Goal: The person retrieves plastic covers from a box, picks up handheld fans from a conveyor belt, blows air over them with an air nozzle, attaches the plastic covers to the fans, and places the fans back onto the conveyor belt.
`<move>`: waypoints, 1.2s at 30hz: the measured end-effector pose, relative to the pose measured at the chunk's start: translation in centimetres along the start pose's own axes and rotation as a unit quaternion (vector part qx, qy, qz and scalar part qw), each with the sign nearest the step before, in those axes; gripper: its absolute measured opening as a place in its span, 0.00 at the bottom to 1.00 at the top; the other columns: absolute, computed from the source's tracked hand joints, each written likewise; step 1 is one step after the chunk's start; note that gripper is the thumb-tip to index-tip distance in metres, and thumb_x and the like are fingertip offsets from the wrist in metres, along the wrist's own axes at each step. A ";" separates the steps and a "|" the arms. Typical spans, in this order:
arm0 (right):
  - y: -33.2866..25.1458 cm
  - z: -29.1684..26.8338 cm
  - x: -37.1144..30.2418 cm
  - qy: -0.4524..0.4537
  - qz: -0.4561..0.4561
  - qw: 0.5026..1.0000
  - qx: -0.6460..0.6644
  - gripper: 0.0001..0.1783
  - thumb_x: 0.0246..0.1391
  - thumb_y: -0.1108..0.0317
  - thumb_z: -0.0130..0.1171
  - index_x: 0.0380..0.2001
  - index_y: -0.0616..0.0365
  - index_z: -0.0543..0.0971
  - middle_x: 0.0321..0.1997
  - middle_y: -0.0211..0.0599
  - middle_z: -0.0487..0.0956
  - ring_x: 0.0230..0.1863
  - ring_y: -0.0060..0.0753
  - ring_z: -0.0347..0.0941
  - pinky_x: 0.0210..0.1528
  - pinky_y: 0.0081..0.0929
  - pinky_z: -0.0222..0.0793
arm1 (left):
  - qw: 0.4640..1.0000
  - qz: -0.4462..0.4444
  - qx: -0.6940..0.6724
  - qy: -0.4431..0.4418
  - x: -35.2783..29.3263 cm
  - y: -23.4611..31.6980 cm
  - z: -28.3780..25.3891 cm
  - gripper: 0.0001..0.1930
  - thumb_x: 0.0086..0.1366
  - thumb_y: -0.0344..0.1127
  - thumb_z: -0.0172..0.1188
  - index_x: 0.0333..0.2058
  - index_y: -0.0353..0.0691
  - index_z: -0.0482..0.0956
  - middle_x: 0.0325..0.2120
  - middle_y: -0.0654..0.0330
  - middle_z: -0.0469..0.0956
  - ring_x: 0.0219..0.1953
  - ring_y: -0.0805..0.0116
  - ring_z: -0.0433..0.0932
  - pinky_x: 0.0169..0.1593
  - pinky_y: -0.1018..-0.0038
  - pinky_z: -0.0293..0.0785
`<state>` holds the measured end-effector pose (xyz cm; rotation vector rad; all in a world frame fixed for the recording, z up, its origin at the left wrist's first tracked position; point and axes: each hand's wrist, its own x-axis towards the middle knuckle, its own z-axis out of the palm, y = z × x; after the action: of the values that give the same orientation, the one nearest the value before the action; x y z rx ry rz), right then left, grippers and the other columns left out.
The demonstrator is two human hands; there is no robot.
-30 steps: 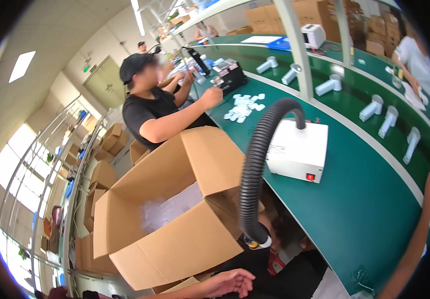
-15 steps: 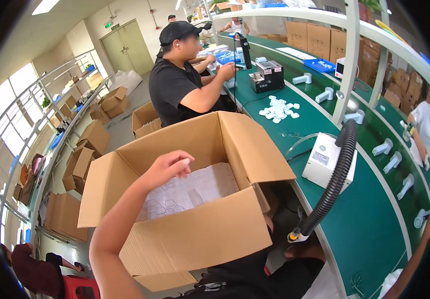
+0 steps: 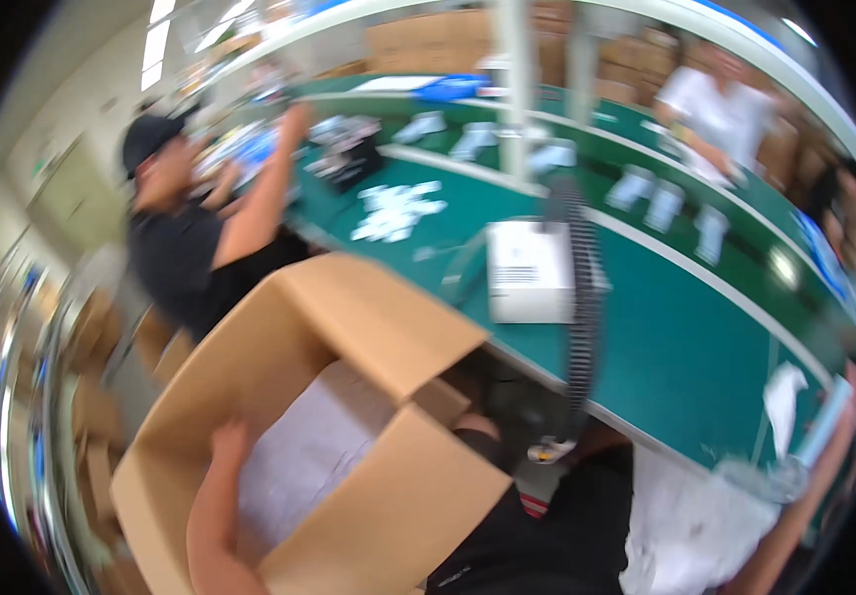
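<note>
Over the open cardboard box hangs my left hand, lower now and inside its left part. Motion blur smears its fingers, so whether it holds anything is unclear. A pale sheet lines the bottom of the box. At the far right edge, my right hand is closed around a pale blue-white handheld device, a straight handle with a rounded, partly see-through end low down. The hand is partly cut by the dark rim. A crumpled white bag lies just left of that forearm.
A green worktable carries a white box-shaped machine, a black ribbed hose and a pile of small white parts. Several white devices line the green conveyor behind. A co-worker in black sits at left; another person in white works across.
My view has swung to the right. My left hand has moved down into the box. My right hand, at the right edge before, now shows with a pale handheld device in it.
</note>
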<state>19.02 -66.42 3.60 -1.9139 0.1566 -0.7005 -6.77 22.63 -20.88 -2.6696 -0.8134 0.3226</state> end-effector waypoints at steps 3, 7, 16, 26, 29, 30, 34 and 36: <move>2.7 7.2 -9.5 -0.175 0.142 0.920 0.322 0.37 0.60 0.43 0.52 0.63 0.57 0.62 0.41 0.32 0.74 0.25 0.22 0.72 0.21 0.23 0.75 | 0.997 -0.053 0.033 -0.034 -1.6 -5.8 7.9 0.13 0.56 0.29 0.57 0.41 0.41 0.78 0.41 0.52 0.79 0.45 0.56 0.79 0.48 0.59 0.75; 7.4 16.1 -17.7 -0.387 0.346 0.654 0.550 0.33 0.60 0.60 0.58 0.65 0.54 0.62 0.47 0.45 0.77 0.40 0.43 0.81 0.37 0.40 0.82 | 0.960 0.157 0.150 0.175 -2.2 -7.3 9.6 0.28 0.60 0.50 0.58 0.54 0.37 0.72 0.49 0.49 0.76 0.50 0.51 0.76 0.55 0.60 0.72; 10.3 25.1 -28.7 -0.453 0.624 0.453 0.448 0.18 0.67 0.57 0.45 0.57 0.48 0.69 0.38 0.42 0.80 0.31 0.31 0.80 0.28 0.31 0.80 | 0.899 0.020 -0.395 0.190 -7.0 -7.0 -11.9 0.19 0.56 0.20 0.55 0.48 0.33 0.69 0.42 0.53 0.73 0.45 0.64 0.75 0.49 0.72 0.71; 15.1 39.0 -27.4 -0.485 0.582 0.460 0.462 0.17 0.63 0.54 0.51 0.35 0.58 0.77 0.28 0.37 0.80 0.27 0.35 0.78 0.30 0.32 0.76 | 0.537 0.194 -0.811 0.125 -31.0 16.5 -23.8 0.26 0.65 0.51 0.58 0.52 0.36 0.70 0.46 0.50 0.76 0.45 0.62 0.77 0.49 0.63 0.75; 14.8 40.7 -28.1 -0.428 0.602 0.445 0.506 0.16 0.64 0.55 0.50 0.36 0.57 0.76 0.27 0.37 0.79 0.27 0.34 0.78 0.30 0.33 0.77 | 0.475 0.105 -0.874 -0.002 -32.6 27.3 -18.8 0.19 0.60 0.32 0.63 0.48 0.36 0.68 0.45 0.46 0.75 0.43 0.56 0.78 0.43 0.62 0.79; 14.3 40.1 -27.4 -0.450 0.596 0.447 0.493 0.16 0.65 0.55 0.50 0.38 0.57 0.76 0.27 0.37 0.79 0.27 0.33 0.77 0.29 0.31 0.77 | 0.443 0.057 -0.892 -0.067 -32.5 30.2 -18.2 0.19 0.60 0.30 0.64 0.47 0.37 0.67 0.45 0.47 0.74 0.43 0.55 0.78 0.44 0.61 0.78; 8.2 33.6 -23.0 -0.500 0.544 0.502 0.449 0.18 0.67 0.54 0.47 0.44 0.57 0.75 0.29 0.37 0.78 0.26 0.29 0.77 0.28 0.28 0.76 | 0.368 0.107 -0.915 -0.124 -29.8 34.4 -15.5 0.24 0.54 0.15 0.59 0.47 0.38 0.64 0.44 0.47 0.70 0.44 0.54 0.78 0.48 0.57 0.79; 7.8 32.8 -22.6 -0.491 0.553 0.512 0.436 0.19 0.66 0.52 0.48 0.45 0.57 0.76 0.29 0.37 0.78 0.26 0.28 0.77 0.28 0.28 0.76 | 0.340 0.115 -0.922 -0.144 -28.6 34.4 -14.6 0.23 0.54 0.16 0.60 0.47 0.38 0.65 0.46 0.48 0.69 0.50 0.51 0.76 0.52 0.55 0.77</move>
<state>19.60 -34.55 -21.59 -0.6175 0.1957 1.0748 -8.43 -24.22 -16.98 -5.0250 -1.2146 -0.7344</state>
